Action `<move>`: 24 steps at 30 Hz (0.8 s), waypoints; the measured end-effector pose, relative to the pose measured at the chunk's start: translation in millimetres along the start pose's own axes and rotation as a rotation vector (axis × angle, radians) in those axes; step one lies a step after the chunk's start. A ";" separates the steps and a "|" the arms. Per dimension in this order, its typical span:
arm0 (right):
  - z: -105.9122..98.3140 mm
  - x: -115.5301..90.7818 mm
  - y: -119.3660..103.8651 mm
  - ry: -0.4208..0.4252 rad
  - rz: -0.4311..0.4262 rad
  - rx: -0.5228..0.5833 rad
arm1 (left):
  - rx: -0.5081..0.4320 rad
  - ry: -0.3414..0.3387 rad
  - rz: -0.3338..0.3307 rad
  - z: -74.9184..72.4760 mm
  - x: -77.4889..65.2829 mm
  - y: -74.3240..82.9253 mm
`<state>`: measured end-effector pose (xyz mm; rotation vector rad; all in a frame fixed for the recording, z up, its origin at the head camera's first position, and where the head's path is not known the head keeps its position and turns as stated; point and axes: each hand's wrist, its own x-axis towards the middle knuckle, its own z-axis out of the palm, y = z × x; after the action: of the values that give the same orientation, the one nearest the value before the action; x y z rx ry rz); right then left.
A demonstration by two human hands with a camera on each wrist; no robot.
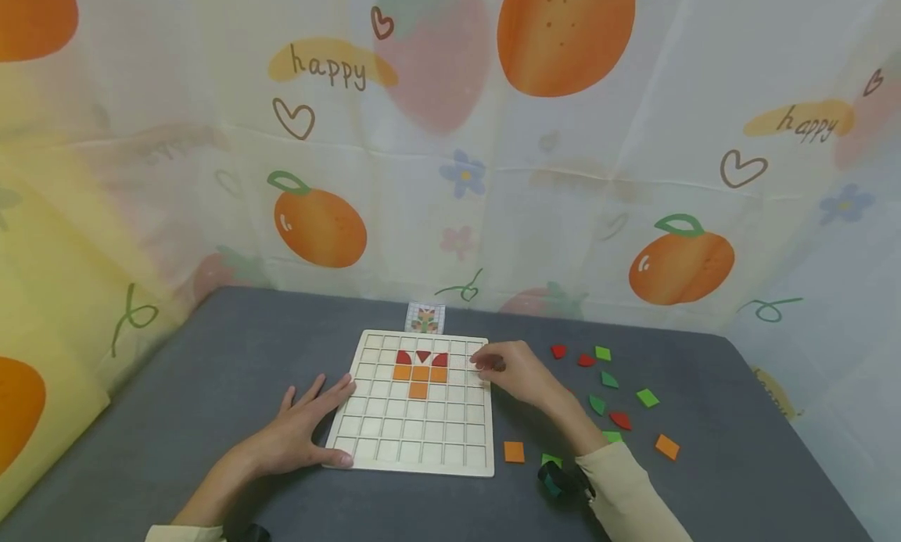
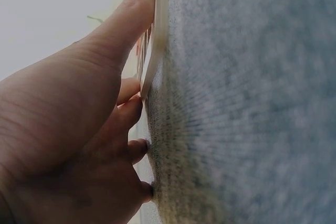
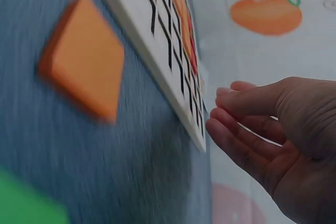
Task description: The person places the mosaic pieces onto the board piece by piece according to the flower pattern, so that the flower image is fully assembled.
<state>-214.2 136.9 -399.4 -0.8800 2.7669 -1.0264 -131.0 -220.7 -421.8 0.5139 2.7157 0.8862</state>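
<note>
Head view: left hand [image 1: 301, 431], fingers spread, rests on the white grid board's [image 1: 413, 430] left edge, probably so it won't slide, while the right hand [image 1: 518, 372], fingers loosely bent and seemingly empty, kinda hovers at the right edge.

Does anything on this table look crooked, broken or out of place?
Nothing stands out. The orange squares and red pieces on the white board line up with its grid, with no visible damage. The loose tiles to its right lie at mixed angles, but that seems like ordinary scatter.
</note>
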 end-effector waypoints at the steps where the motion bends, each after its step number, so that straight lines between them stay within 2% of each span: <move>1: -3.1 -1.5 2.7 0.005 0.011 -0.001 | 0.000 0.001 0.001 -0.2 -0.3 -0.3; 13: -41.7 -22.1 46.6 0.035 0.073 -0.108 | 0.022 0.003 0.011 -2.5 -1.4 -1.2; 20: -61.9 -44.5 72.4 0.054 0.112 -0.077 | 0.020 -0.016 0.004 -2.6 0.0 0.5; 24: -75.1 -58.4 82.5 0.073 0.140 -0.109 | 0.016 -0.017 0.000 -3.2 -1.7 1.6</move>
<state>-224.6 262.4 -399.8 -0.6608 2.9205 -0.9102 -130.1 -221.8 -418.1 0.5215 2.7092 0.8570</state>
